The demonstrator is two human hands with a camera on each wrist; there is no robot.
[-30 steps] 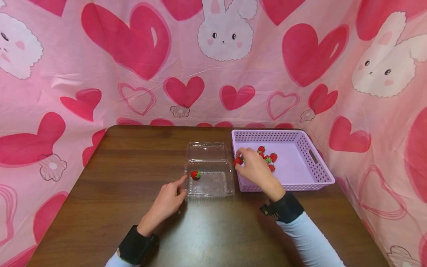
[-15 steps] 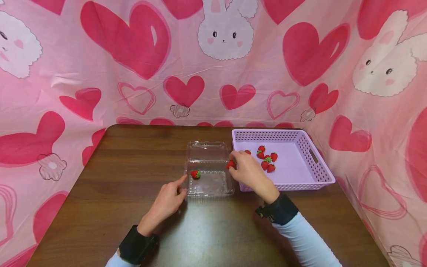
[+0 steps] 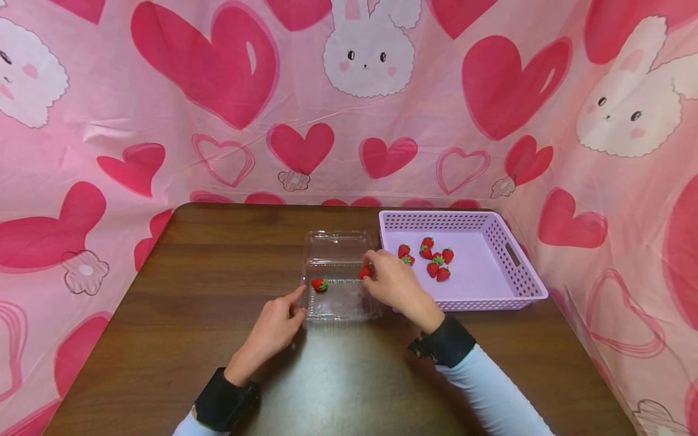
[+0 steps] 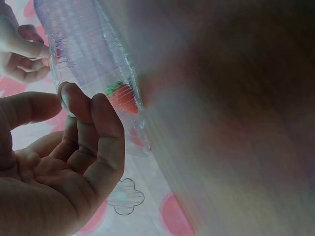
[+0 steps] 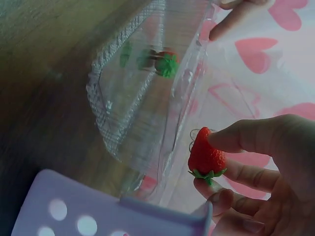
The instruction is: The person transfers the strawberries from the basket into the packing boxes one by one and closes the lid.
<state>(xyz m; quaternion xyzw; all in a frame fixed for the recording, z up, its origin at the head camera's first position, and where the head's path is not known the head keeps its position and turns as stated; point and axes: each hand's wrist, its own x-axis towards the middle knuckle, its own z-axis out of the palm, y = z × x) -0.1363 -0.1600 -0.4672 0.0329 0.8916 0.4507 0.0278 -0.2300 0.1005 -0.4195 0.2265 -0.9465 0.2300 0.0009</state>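
My right hand (image 3: 394, 278) pinches a strawberry (image 5: 206, 155) between thumb and fingers, its green leaves turned toward the palm in the right wrist view. The fruit is held over the right side of a clear plastic clamshell container (image 3: 349, 309), whose lid (image 3: 339, 245) is folded back. One strawberry (image 3: 319, 284) lies inside, near the left wall. At the container's left edge, the index fingertip of my left hand (image 3: 275, 324) touches the rim, with the thumb close to the front corner. The left wrist view shows the other left fingers (image 4: 106, 142) loosely bent.
A lilac perforated basket (image 3: 480, 304) stands right of the container, close beside it. Several strawberries (image 3: 438, 260) lie in its left half. Both sit on a brown wooden table (image 3: 229, 260), with a pink heart-print cloth (image 3: 229, 163) hanging behind and at the sides.
My right hand has lifted a strawberry from the basket's left side and carried it leftward over the basket wall to above the container. The left hand has stayed in place.
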